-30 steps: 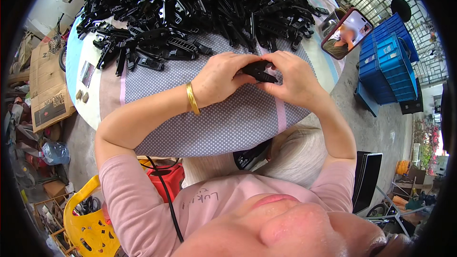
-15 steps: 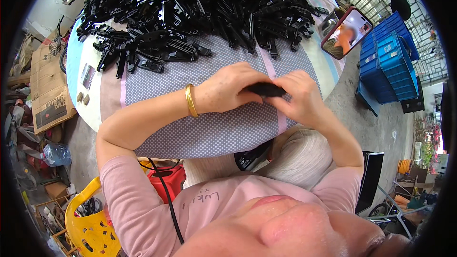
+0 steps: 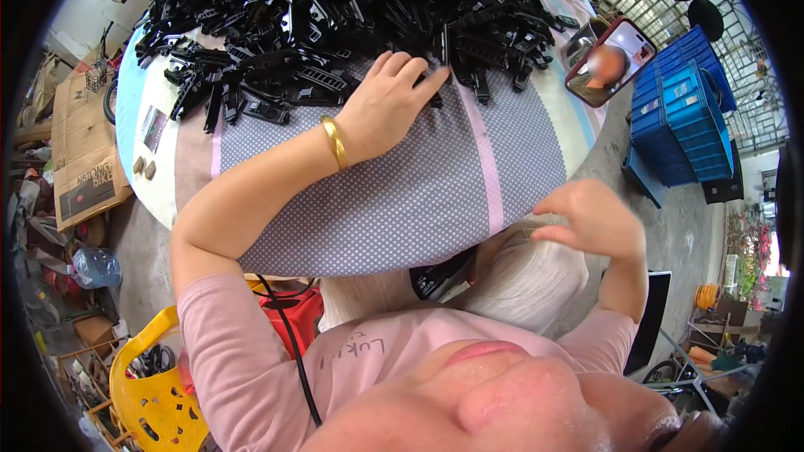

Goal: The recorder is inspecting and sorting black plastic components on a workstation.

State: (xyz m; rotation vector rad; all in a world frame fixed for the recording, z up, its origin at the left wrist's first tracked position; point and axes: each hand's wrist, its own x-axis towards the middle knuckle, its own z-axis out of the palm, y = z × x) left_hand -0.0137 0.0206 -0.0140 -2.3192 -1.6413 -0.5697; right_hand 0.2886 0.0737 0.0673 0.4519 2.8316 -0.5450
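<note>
A large heap of narrow, glossy black parts (image 3: 335, 21), some with slotted frames, covers the far half of the table. My left hand (image 3: 389, 100), with a gold bangle at its wrist, reaches to the near edge of this heap. Its fingers are bent but apart, and the thumb is stretched out beside the black parts. Nothing shows as gripped in it. Off the table's near right edge, above my lap, my right hand (image 3: 593, 216) hangs slightly blurred. Its thumb and forefinger stand apart, with nothing visible between them.
The round table has a dotted grey cloth (image 3: 377, 218) with pink stripes. A phone (image 3: 610, 63) stands at its right edge. Blue crates (image 3: 682, 121) are stacked beyond. Two small brown objects (image 3: 144, 167) lie at the left. A yellow chair (image 3: 155, 393) stands at lower left.
My hands have moved apart from the black part they held together. The left went up and left to the heap; the right went down and right past the table edge. The held part is out of sight.
</note>
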